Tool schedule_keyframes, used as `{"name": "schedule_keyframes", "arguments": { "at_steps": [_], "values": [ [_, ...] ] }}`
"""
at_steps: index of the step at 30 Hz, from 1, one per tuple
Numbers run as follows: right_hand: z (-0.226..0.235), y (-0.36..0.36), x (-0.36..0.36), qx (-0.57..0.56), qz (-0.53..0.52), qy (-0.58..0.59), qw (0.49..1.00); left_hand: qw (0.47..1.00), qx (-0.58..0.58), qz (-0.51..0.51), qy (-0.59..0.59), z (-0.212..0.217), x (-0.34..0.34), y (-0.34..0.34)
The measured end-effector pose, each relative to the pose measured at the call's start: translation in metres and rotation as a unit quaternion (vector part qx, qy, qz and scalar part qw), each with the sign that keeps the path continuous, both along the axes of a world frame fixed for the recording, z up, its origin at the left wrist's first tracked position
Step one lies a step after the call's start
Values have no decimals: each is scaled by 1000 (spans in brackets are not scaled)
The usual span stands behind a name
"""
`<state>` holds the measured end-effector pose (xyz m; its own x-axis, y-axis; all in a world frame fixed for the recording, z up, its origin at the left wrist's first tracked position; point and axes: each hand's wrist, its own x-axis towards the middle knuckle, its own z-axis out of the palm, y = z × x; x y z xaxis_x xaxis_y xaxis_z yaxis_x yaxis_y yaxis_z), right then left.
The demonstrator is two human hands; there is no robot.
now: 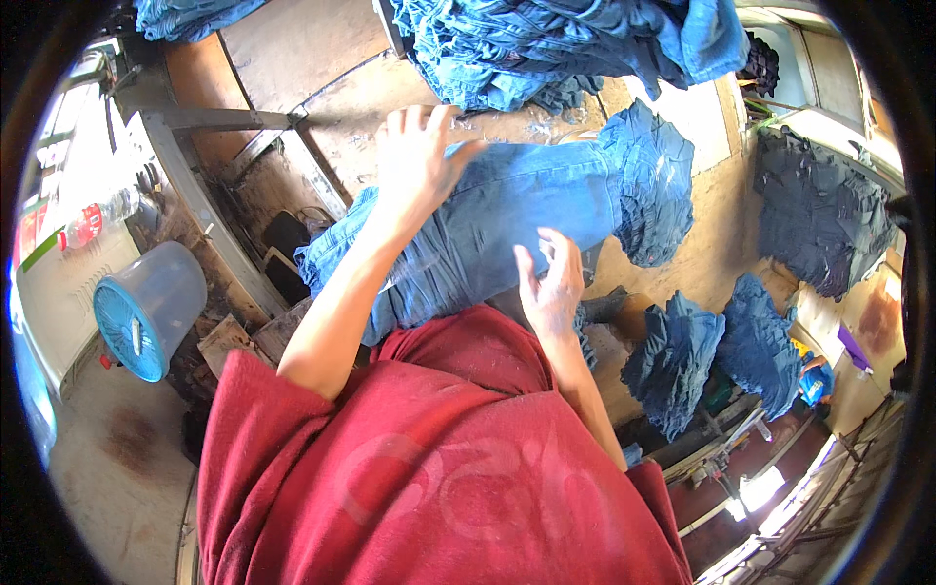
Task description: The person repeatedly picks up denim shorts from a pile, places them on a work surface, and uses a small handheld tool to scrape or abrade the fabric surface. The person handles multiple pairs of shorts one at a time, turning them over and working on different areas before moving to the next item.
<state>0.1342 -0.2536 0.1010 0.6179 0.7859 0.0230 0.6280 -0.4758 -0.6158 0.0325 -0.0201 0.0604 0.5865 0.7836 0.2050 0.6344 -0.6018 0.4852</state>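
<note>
A pair of blue denim jeans [507, 210] lies stretched crosswise just in front of me, its bunched end [655, 185] to the right and creased folds to the left. Over the far edge of the denim, my left hand [417, 161] is open with fingers extended and thumb apart. My right hand [552, 288] is by the near edge, thumb and fingers separated and holding nothing. Whether either hand touches the cloth, I cannot tell.
A big pile of blue denim [556, 49] rises beyond the jeans. Dark garments [824, 210] are heaped at the right, with blue denim bundles [673, 361] nearer. On the left are a translucent tub [166, 297] with a blue lid and a clear bottle [112, 210].
</note>
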Motion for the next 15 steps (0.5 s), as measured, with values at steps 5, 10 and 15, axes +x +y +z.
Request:
{"name": "schedule_keyframes", "arguments": {
  "at_steps": [5, 10, 15],
  "values": [
    [-34, 10, 4, 7, 113, -141, 984, 990, -41, -133, -12, 42, -73, -90],
    [-47, 11, 19, 66, 207, -198, 956, 996, -47, -71, -23, 16, -90, -134],
    [-40, 4, 53, 53, 203, -204, 956, 994, -10, -92, -51, 7, -93, -134]
  ]
}}
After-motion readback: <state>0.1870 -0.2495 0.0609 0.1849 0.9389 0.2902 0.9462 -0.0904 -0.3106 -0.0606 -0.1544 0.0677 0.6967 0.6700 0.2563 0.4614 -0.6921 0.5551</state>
